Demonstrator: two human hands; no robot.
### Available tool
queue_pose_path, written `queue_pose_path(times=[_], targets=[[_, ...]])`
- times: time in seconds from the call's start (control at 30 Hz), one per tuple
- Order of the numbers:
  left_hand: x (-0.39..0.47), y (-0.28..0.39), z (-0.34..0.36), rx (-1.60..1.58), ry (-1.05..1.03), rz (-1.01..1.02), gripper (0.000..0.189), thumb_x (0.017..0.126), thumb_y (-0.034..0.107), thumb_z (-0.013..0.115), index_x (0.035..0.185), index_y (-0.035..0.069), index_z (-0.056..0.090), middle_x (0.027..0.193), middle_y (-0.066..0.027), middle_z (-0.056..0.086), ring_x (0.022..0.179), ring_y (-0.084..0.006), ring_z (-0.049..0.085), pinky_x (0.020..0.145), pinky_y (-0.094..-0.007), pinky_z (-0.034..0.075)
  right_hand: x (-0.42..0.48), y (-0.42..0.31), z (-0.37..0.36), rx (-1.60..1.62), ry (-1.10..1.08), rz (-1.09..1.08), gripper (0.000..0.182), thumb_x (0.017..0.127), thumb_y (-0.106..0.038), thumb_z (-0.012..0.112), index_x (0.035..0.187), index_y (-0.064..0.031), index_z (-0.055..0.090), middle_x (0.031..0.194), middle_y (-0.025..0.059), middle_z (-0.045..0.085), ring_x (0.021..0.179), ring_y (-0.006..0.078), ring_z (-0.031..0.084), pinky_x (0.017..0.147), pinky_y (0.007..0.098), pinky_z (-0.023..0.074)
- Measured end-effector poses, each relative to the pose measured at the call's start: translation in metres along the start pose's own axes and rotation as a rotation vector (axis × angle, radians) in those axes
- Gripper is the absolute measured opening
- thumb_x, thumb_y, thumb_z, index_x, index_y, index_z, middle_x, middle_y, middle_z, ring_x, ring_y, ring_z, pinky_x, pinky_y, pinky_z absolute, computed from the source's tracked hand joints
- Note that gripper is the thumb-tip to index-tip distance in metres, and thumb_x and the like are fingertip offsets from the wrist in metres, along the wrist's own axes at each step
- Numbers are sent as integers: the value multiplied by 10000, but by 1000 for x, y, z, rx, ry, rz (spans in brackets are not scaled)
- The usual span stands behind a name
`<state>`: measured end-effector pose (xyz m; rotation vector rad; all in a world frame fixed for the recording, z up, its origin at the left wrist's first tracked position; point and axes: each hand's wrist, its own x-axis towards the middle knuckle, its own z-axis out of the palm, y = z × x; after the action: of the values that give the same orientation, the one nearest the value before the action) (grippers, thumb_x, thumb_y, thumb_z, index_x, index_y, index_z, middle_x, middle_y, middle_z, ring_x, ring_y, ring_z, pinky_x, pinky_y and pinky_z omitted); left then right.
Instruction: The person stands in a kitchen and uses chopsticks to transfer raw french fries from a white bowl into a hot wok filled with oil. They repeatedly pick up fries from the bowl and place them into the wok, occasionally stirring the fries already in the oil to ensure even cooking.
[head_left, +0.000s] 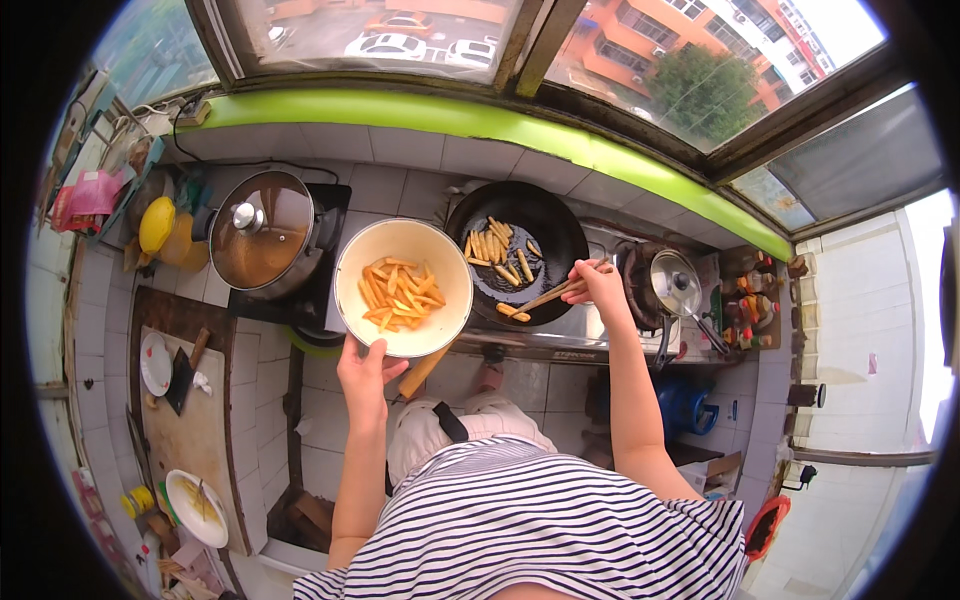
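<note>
My left hand (367, 379) grips the near rim of a cream bowl (352, 262), its thumb over the edge. A heap of golden fried potato strips (401, 292) lies inside. In my right hand (596, 286) is a pair of wooden chopsticks (551, 295), slanting down to the left. Their tips touch a browned strip (513, 312) at the near wall of a black wok (562, 225). More strips (491, 244) rest in shallow oil at the wok's middle. The bowl is left of the wok, partly overlapping its rim in view. A wooden wok handle (424, 373) juts out below the bowl.
A glass-lidded pot (262, 232) stands on the left cooktop. Right of the wok, a small lidded pan (675, 281) sits by seasoning bottles (757, 307). A cleaver (184, 371) and a plate (156, 364) lie on the left board. Below right is a blue gas cylinder (682, 405).
</note>
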<state>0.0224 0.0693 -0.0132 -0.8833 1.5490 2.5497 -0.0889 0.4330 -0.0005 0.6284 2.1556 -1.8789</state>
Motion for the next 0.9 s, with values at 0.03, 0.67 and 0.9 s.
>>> queue_pose_path(times=[0.03,0.67,0.9], targets=[[0,-1,0,2,-2,0,477,918,58,582,1373,1,449,1093,-95,657,779,-152,694,609,-241,591,-1,1,0,16,12,-1,295,964,-245,554,827,14,589,716,146,655,571,253,693,490,291,572],[-13,-15,27,-6,2,5,424,927,55,568,1338,11,469,1077,-105,661,802,-161,699,587,-212,589,-34,-45,-30,194,69,-289,281,985,-230,537,835,-4,614,728,138,669,580,222,692,506,265,568],[-13,-27,41,-14,-32,-35,428,917,42,561,1335,14,472,1050,-105,663,738,-156,690,590,-230,597,-70,-60,30,200,-164,-331,294,995,-243,540,881,13,631,783,131,673,663,222,704,575,284,589]])
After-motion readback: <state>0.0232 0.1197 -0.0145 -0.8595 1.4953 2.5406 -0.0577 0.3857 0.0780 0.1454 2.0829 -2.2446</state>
